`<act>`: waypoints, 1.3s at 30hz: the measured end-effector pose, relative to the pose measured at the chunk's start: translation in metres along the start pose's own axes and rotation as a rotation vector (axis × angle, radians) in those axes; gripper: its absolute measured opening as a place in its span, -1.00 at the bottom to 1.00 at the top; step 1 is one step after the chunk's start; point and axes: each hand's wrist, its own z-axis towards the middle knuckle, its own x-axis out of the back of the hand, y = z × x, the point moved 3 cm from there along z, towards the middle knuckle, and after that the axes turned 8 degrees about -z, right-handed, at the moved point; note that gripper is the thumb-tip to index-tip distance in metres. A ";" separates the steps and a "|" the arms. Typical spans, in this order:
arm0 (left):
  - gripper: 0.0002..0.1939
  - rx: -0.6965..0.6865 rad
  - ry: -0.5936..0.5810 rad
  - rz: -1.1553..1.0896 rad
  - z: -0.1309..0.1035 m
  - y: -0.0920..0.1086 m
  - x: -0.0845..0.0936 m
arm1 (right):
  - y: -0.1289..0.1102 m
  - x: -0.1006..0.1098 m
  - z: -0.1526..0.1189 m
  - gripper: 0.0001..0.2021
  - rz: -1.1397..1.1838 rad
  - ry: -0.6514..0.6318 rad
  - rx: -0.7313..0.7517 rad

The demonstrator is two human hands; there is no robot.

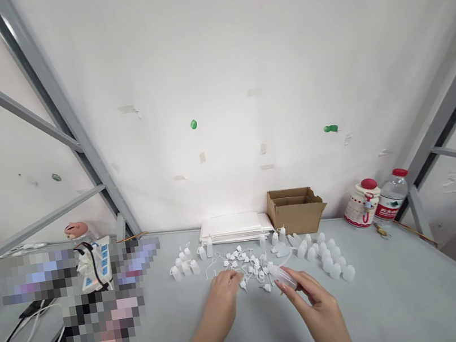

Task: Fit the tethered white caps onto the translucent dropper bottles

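Note:
My right hand (316, 300) grips a small translucent squeeze bottle (286, 278), which is tilted with its neck toward the upper left. Just left of it lies a loose pile of white nozzle caps (247, 259) with thin straps. My left hand (226, 288) is at the pile's near left edge, its fingers curled together; whatever they may hold is hidden. Several capped bottles (185, 267) stand beyond it to the left. On the right, uncapped bottles (329, 259) are grouped in rough rows.
Behind the bottles are a stack of white flat packets (234, 227) and an open cardboard box (296, 212). A red-lidded flask (360, 208) and a water bottle (391, 198) stand at the back right. A power strip (100, 264) with cables lies on the left.

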 end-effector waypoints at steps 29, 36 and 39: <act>-0.70 0.584 0.139 -1.418 0.011 0.040 0.006 | 0.021 -0.022 -0.011 -0.69 0.039 -0.246 -0.088; -0.80 0.491 0.013 -1.645 0.005 0.072 0.002 | 0.019 -0.032 -0.012 -0.69 -0.008 -0.283 -0.018; -0.78 0.491 -0.005 -1.608 0.005 0.071 -0.001 | 0.017 -0.031 -0.011 -0.70 -0.043 -0.290 0.008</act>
